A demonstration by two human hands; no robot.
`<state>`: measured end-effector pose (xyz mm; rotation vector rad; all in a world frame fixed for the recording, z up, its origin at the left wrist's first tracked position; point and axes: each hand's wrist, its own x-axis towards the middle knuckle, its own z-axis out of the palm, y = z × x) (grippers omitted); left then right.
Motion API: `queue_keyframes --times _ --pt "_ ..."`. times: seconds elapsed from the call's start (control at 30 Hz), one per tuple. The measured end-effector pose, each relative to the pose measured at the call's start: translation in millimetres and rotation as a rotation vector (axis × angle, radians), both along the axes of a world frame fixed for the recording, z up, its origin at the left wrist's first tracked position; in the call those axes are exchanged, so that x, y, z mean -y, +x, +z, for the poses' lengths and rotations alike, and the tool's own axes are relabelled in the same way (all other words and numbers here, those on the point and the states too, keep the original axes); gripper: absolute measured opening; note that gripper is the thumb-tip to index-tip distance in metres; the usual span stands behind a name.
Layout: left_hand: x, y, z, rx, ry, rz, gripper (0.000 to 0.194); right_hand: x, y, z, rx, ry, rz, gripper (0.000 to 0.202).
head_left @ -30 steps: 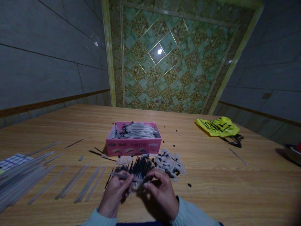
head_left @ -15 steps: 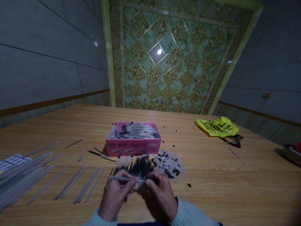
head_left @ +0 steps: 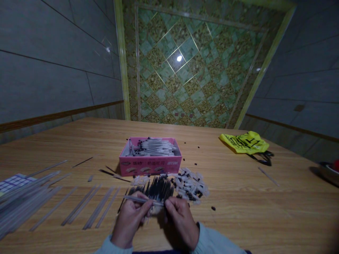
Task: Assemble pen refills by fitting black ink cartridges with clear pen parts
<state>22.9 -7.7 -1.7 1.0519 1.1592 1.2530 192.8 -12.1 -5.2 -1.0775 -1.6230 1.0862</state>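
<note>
A pink box sits on the wooden table, filled with slim whitish sticks. Nearer me than the box, my left hand pinches slim clear tubing between thumb and fingers; whether it is one piece or several, I cannot tell. My right hand has its fingertips closed on the tubing's right end. Just beyond my hands, in front of the box, lie dark thin sticks. Small clear and black pieces heap by the box's front right corner. Long clear tubes spread to its left; a yellow bag lies well to its right.
</note>
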Motion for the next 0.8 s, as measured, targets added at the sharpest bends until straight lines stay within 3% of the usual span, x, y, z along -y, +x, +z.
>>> queue_keyframes --times 0.13,0.27,0.4,0.57,0.7,0.8 --pt "0.1 -0.8 0.3 -0.018 0.004 0.021 0.032 -0.2 0.0 -2.6 0.033 0.102 -0.070 0.030" --pt "0.7 -0.6 0.8 -0.029 0.021 0.002 0.032 -1.2 0.3 -4.6 -0.028 -0.033 0.030 0.045" --pt "0.0 -0.1 1.2 -0.043 0.005 0.025 0.033 -2.6 0.7 -5.4 0.022 0.100 -0.063 0.035" --pt "0.5 -0.3 1.3 -0.033 0.000 0.008 0.035 -2.3 0.5 -7.2 -0.016 -0.028 0.019 0.042" --pt "0.8 -0.5 2.4 -0.025 -0.031 0.026 0.036 -1.6 0.9 -7.2 0.013 0.104 -0.043 0.033" --pt "0.0 -0.3 1.9 -0.007 -0.020 0.008 0.036 -1.5 -2.0 -12.6 -0.061 -0.017 0.051 0.039"
